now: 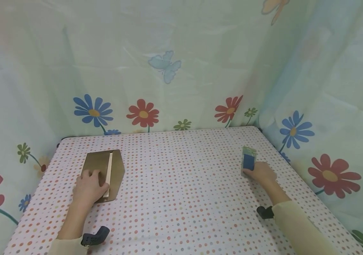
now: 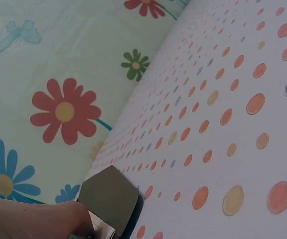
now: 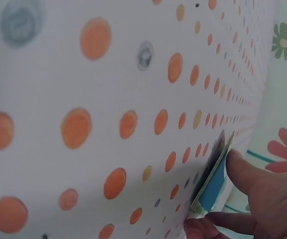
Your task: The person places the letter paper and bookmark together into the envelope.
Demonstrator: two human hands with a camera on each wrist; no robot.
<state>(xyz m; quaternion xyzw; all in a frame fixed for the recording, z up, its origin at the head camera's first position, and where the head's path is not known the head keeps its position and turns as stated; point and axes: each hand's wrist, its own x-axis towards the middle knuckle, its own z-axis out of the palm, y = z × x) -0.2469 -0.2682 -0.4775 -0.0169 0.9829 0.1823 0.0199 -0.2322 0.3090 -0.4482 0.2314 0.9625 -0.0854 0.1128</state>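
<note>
This looks like a small booth curtained off around a table [image 1: 168, 159], more a set-up corner than a furnished room. Pale green, slightly shiny sheeting [image 1: 200, 42] hangs behind the table and along both its sides, creased and rippled like thin plastic or cloth. Large red flowers [image 1: 143, 114], blue flowers [image 1: 94, 112] and a blue butterfly [image 1: 160, 63] are printed on it. A white dotted cover [image 1: 197, 212] spreads over the tabletop. What kind of building surrounds the booth is hard to say, since the sheeting fills the background.

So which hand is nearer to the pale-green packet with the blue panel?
Right. The right hand is touching the packet, holding it. The left hand is well away from it, across the table, on the brownish plate.
</note>
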